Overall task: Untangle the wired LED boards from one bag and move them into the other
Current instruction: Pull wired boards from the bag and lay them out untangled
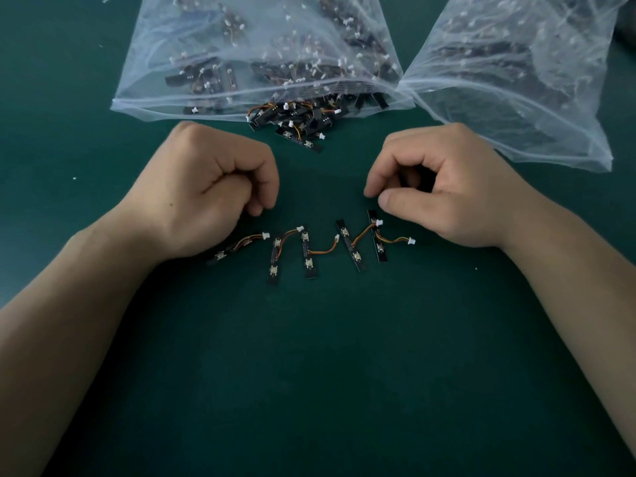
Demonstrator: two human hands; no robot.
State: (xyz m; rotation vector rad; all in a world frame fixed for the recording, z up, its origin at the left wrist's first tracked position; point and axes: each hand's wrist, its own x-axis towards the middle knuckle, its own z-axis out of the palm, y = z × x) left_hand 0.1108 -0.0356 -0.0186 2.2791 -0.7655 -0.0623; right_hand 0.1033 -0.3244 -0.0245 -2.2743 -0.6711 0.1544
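Five boards (308,253) lie in a row on the mat (309,373). Left hand (203,191): fingers curled, empty. Right hand (444,187): thumb and forefinger converge above the rightmost board; contact unclear. Two bags, left bag (155,63) spilling a pile (296,123), right bag (516,80).

On my feed the left bag (261,46) ran off the top edge, and the right bag (516,80) off the top and right edges. The boards inside both were only hazy dark shapes behind the plastic. The leftmost board (220,256) was blurred and partly under the left hand (206,187). I couldn't tell whether that hand or the right hand (444,187) pinched anything in its curled fingers. White specks (74,178) near the tabletop's (309,373) left edge were too small to name.
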